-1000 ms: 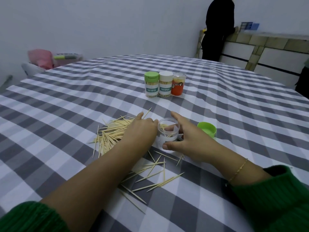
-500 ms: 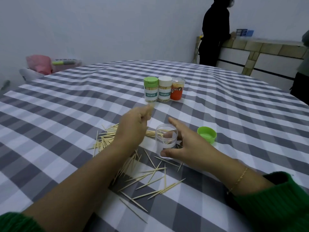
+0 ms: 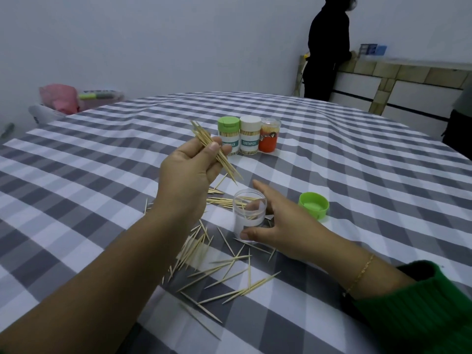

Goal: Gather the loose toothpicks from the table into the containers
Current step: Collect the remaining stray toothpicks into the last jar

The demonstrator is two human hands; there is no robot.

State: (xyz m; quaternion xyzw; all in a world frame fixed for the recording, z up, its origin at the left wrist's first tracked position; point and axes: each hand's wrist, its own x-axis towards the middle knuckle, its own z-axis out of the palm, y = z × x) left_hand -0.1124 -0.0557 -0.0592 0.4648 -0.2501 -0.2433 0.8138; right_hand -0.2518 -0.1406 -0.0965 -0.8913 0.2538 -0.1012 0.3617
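The left hand (image 3: 190, 169) is raised above the table (image 3: 357, 175), thumb and fingers pinching a bundle (image 3: 217, 152) of toothpicks. The bundle slants, its lower tips pointing down toward the open jar (image 3: 249, 215), which stands just below and to the right of that hand. There is clear air between the tips and the jar's rim.

The right hand (image 3: 283, 226) holds the jar from its right side: thumb curled round the near base, fingers behind it, index finger stretched out past the rim. The jar is clear plastic and upright, with a few toothpicks seen through its wall; whether they lie inside or behind it cannot be told.

Loose toothpicks (image 3: 222, 267) are scattered on the table under and between both forearms, thickest just near of the jar, with more (image 3: 219, 198) lying beyond the left hand's wrist, left of the jar. A green lid (image 3: 313, 205) lies mouth up just right of the right hand, apart from it.

Beyond both hands three closed containers stand in a touching row: green-capped (image 3: 228, 136), white-capped (image 3: 249, 139) and an orange one (image 3: 268, 139). The bundle's upper end overlaps the green-capped one in view.

Open cloth stretches far to the left and right of the hands. The table's far edge curves well beyond the row.
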